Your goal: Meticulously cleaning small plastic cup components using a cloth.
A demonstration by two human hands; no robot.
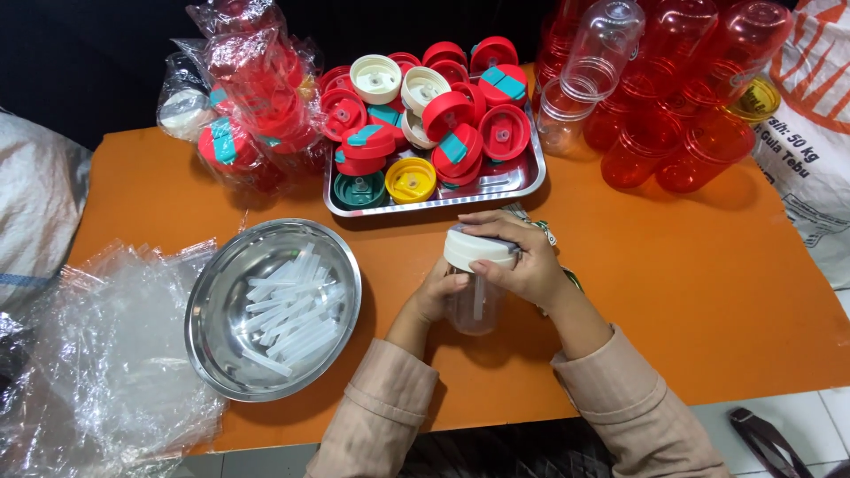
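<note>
Both hands are meeting near the counter's (673,265) front edge: the left hand (436,296) is gripping a clear bottle (474,305) standing upright, while the right hand (522,257) is clasping, seemingly seating, its white lid (474,248) directly on top.

Bare orange tabletop (673,265) right of hands: open passage, wide. Narrow free strip between round steel bowl of clear plastic straws (273,308) and left hand (436,294). Rectangular steel tray heaped with red, white, yellow and green lids (518,183) blocks just beyond right hand (522,261). Stacked red and clear plastic cups (655,97) crowd far right. Bagged red lids (252,97) block far left. Crumpled clear plastic bags (106,354) fill near-left edge.
</note>
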